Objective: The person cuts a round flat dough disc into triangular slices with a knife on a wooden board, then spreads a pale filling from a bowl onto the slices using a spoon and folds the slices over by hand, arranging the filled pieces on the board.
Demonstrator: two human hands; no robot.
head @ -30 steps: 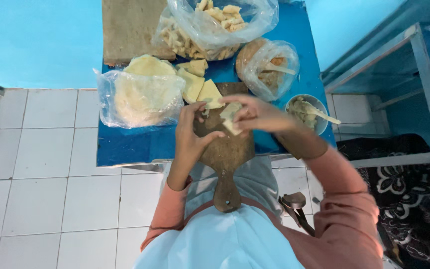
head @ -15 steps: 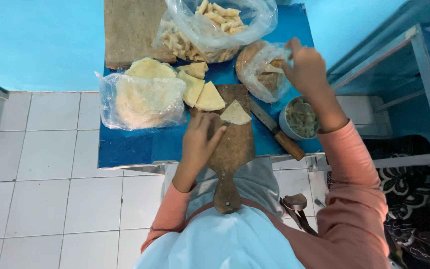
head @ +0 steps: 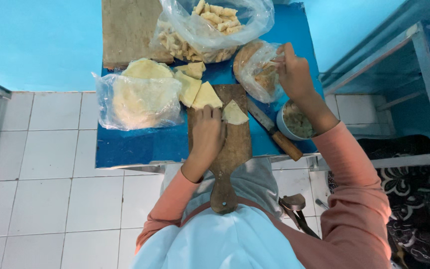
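A pale, triangular pastry wedge [head: 235, 112] lies on a wooden board [head: 235, 144]; left hand [head: 208, 135] rests flat beside it, right hand [head: 292, 72] pinches a spoon [head: 269, 66].

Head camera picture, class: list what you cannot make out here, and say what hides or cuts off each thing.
- Fingertips of the right hand: hidden inside the clear bag, so what they grip is unclear.
- Contents of the small bowl: too small and partly under the right wrist.
- Wooden cutting board: its middle lies under the left hand.
- Top bag of rolled pieces: cut off by the upper edge.
- Knife: blade partly hidden by the bowl.
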